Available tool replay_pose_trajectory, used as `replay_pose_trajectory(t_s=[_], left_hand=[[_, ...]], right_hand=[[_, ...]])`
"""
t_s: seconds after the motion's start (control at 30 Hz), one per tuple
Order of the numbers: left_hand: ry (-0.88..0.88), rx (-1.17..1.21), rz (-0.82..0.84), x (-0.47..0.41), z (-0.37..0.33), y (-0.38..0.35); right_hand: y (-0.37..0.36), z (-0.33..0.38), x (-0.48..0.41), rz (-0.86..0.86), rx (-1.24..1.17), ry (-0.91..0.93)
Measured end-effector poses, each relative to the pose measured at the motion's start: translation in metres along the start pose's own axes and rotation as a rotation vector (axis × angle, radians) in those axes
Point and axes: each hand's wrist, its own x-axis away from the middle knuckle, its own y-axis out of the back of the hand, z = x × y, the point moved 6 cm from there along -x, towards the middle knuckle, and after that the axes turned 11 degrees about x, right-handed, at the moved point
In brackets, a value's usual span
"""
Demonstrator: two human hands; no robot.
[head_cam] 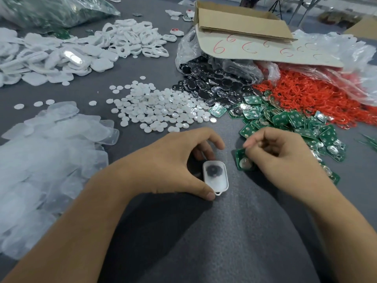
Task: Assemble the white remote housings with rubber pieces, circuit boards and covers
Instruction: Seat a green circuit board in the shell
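Note:
A white remote housing lies on the grey table, with a dark round piece showing through a translucent layer inside it. My left hand holds the housing between thumb and curled fingers. To its right, my right hand pinches a green circuit board with a round metal dome, at the near edge of the heap of green boards.
Translucent rubber pieces are piled at the left. White discs lie in the middle, black round parts and red loops beyond. White housings and covers fill the far left. A cardboard box stands behind.

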Motion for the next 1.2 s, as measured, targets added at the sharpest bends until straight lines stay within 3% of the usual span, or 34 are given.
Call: replay_pose_trajectory(t_s=[0.1, 0.2, 0.27, 0.6, 0.83, 0.97, 1.2], left_hand=[[-0.004, 0.007, -0.023, 0.0, 0.001, 0.001], [-0.01, 0.028, -0.042, -0.001, 0.002, 0.001], [-0.013, 0.043, -0.047, -0.002, 0.002, 0.001], [-0.013, 0.017, -0.043, -0.004, 0.001, 0.001], [-0.01, 0.029, -0.027, -0.003, 0.0, 0.0], [-0.011, 0.038, -0.024, -0.003, 0.0, 0.0], [-0.039, 0.038, -0.029, -0.003, -0.001, 0.0]], right_hand=[[0.008, 0.021, 0.008, -0.112, 0.235, 0.175], [-0.002, 0.047, 0.021, 0.046, 0.201, 0.397], [-0.012, 0.053, 0.027, 0.139, 0.21, 0.441], [-0.028, 0.063, 0.033, 0.166, 0.423, 0.477], [-0.004, 0.058, 0.025, 0.059, 0.242, 0.4], [-0.014, 0.057, 0.029, 0.178, 0.373, 0.438], [-0.027, 0.066, 0.035, 0.151, 0.514, 0.484]])
